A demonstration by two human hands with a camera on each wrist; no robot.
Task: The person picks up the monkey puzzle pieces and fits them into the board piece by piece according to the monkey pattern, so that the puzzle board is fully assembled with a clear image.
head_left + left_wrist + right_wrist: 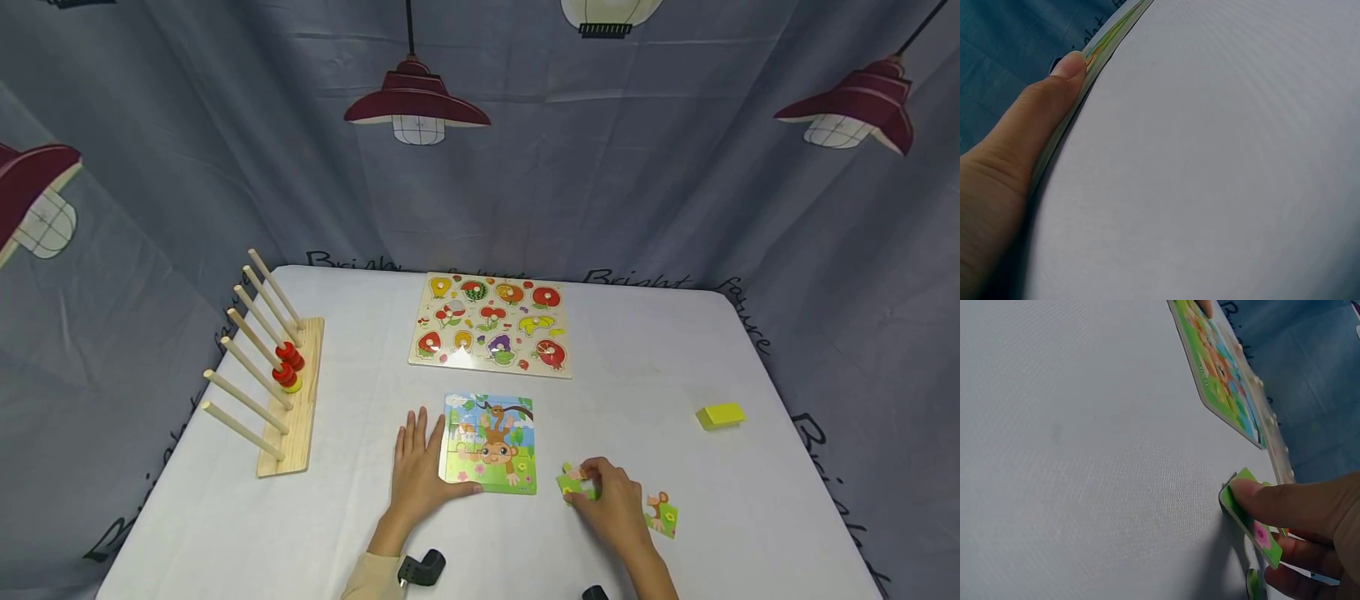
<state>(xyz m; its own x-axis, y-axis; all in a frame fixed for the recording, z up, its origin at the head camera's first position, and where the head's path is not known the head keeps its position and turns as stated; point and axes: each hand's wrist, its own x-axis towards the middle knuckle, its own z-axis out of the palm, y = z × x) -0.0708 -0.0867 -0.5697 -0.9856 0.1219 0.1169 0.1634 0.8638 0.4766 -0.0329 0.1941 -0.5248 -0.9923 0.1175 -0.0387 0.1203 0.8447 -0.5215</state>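
Observation:
My left hand (pixel 420 475) lies along the left side of a square monkey jigsaw puzzle (pixel 491 442), fingers extended. Its thumb (pixel 1054 94) reaches over the puzzle's near edge. To the right of the puzzle, my right hand (pixel 611 504) pinches a green jigsaw piece (pixel 570 486) between thumb and fingers. The right wrist view shows a pink flower on this held piece (pixel 1257 532), tilted above the white surface. Another jigsaw piece (pixel 662 515), with part of an animal and a yellow flower, lies right of that hand.
Behind the puzzle lies a wooden fruit board (pixel 487 325). A wooden peg stand (pixel 303 425) with red and yellow rings is at the left. A yellow block (pixel 721 416) sits at the right on the white table (pixel 622 400). Grey curtain (pixel 570 183) surrounds it.

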